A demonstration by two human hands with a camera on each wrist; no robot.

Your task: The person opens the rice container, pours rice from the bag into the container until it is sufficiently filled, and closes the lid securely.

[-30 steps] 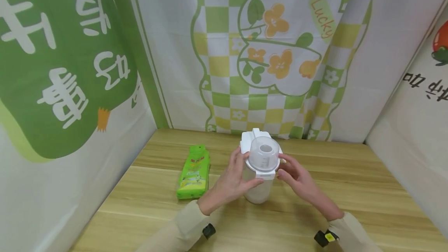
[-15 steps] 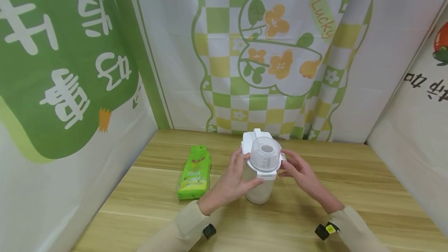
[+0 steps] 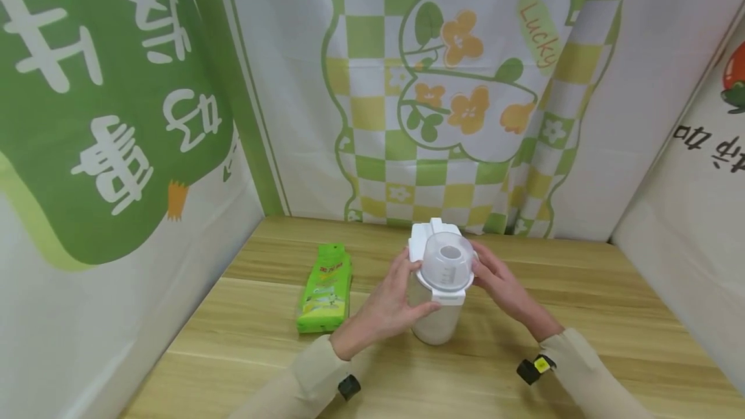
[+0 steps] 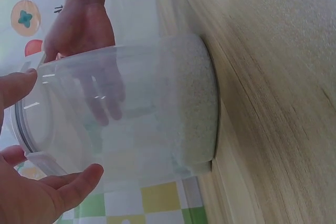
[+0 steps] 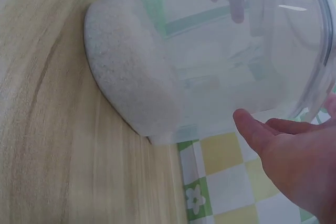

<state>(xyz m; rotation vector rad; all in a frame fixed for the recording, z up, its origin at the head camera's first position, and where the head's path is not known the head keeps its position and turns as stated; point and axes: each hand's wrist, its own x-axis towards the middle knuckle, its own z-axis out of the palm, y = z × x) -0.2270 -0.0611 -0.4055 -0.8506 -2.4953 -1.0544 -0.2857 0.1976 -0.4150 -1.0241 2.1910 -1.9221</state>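
A clear plastic storage container (image 3: pixel 438 325) stands upright on the table, with white, rice-like grains (image 4: pixel 197 103) in its bottom. Its white lid (image 3: pixel 420 238) carries a see-through measuring cup (image 3: pixel 447 262). My left hand (image 3: pixel 388 299) grips the container at the lid's rim, thumb in front and fingers on the left side. On the opposite side, my right hand (image 3: pixel 503 283) holds the rim at the lid's edge, some fingers hidden behind the cup. Through the clear wall, the left wrist view shows the right hand's lower fingers (image 4: pixel 107 98) extended down the far side.
A bright green printed packet (image 3: pixel 324 290) lies on the wooden table (image 3: pixel 250 341), left of the container. Printed cloth (image 3: pixel 372 115) hangs behind the table, and more cloth walls (image 3: pixel 116 115) close off the left and right sides.
The container has shifted slightly right and nearer, with my left hand still on it. My right hand has moved in against the rim, and the white flap sticking out there is no longer seen.
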